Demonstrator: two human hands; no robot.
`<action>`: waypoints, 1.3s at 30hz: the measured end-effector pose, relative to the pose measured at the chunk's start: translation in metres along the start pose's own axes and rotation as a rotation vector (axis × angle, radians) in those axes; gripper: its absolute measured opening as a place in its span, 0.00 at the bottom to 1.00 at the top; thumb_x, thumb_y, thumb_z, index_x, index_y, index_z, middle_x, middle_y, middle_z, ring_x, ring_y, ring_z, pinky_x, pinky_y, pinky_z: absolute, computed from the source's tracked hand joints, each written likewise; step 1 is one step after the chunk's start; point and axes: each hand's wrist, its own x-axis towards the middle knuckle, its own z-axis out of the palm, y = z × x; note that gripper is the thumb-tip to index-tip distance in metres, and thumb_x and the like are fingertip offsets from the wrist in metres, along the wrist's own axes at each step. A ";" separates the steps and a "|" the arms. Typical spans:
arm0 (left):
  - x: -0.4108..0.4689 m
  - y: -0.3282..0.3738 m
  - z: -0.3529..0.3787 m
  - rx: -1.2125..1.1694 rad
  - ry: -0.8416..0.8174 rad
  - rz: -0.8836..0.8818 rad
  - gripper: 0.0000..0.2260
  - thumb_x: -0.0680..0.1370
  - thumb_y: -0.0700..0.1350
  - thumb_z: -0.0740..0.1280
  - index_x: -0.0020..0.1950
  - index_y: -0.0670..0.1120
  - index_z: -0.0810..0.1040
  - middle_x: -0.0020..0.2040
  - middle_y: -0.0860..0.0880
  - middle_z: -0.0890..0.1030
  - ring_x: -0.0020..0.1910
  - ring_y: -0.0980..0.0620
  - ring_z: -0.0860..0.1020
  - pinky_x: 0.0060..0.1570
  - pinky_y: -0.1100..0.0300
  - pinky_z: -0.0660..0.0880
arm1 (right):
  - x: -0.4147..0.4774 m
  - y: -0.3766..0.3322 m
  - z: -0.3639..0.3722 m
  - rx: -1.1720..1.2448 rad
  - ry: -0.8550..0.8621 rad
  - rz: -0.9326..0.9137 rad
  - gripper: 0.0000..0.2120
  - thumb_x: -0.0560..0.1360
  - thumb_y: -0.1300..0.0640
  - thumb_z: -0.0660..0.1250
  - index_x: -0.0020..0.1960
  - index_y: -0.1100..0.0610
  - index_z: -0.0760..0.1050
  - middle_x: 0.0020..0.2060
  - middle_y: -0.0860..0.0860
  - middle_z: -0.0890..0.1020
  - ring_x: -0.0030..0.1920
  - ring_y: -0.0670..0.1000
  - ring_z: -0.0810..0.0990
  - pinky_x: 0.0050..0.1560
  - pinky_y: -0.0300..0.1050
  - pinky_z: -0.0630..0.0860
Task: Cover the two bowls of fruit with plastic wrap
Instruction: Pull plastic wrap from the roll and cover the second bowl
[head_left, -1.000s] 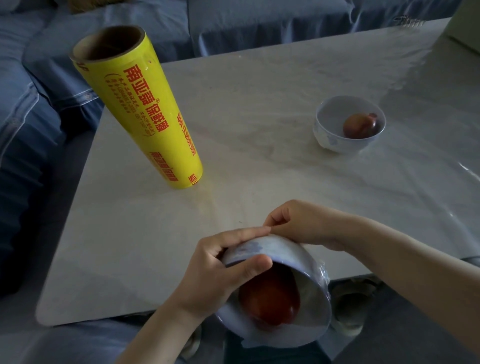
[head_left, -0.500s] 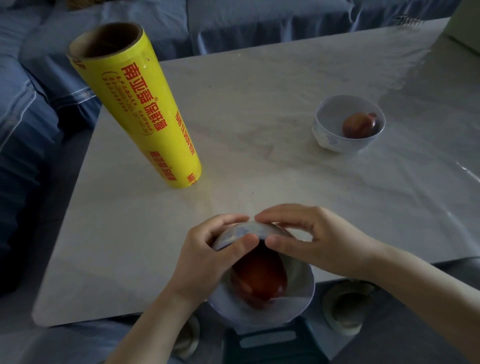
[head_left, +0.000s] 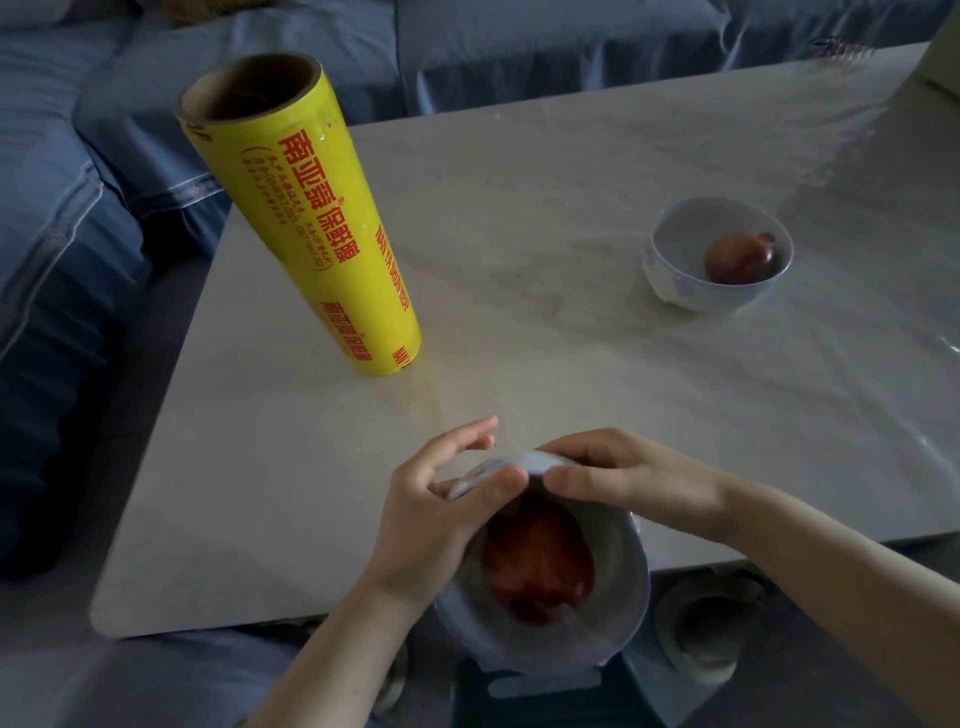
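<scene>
At the table's (head_left: 519, 260) near edge, the left hand (head_left: 431, 519) grips the tilted bowl's (head_left: 618, 587) rim, thumb across it. The right hand (head_left: 639, 478) pinches that rim.

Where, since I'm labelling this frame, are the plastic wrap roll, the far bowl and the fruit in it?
plastic wrap roll (head_left: 306, 228): head view, middle of its yellow side.
far bowl (head_left: 667, 283): head view, left outer wall.
fruit (head_left: 737, 258): head view, centre of its skin.

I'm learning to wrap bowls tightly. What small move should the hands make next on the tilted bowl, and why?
Probably slide the right hand along the rim of the tilted bowl, smoothing the film down: both it and the left hand pinch only the far rim, and the other bowl is uncovered.
</scene>
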 end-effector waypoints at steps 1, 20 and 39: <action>0.003 0.001 0.000 -0.022 0.026 0.003 0.19 0.59 0.60 0.74 0.48 0.59 0.81 0.49 0.57 0.83 0.46 0.58 0.81 0.42 0.68 0.75 | -0.002 0.002 -0.003 0.037 0.034 -0.011 0.26 0.66 0.40 0.66 0.55 0.56 0.79 0.50 0.54 0.84 0.51 0.51 0.82 0.55 0.45 0.78; 0.029 0.031 -0.007 -0.051 -0.176 -0.161 0.24 0.72 0.65 0.63 0.52 0.47 0.82 0.50 0.47 0.85 0.53 0.50 0.81 0.58 0.51 0.75 | -0.008 0.010 0.000 0.255 0.619 -0.119 0.18 0.74 0.55 0.66 0.30 0.65 0.76 0.22 0.51 0.70 0.24 0.45 0.68 0.25 0.36 0.64; 0.009 0.022 0.008 0.004 0.069 0.125 0.09 0.69 0.53 0.65 0.42 0.52 0.82 0.38 0.60 0.84 0.41 0.64 0.79 0.39 0.73 0.73 | -0.016 -0.033 -0.023 0.113 0.317 0.004 0.26 0.60 0.38 0.66 0.46 0.59 0.81 0.39 0.52 0.82 0.43 0.49 0.79 0.49 0.43 0.76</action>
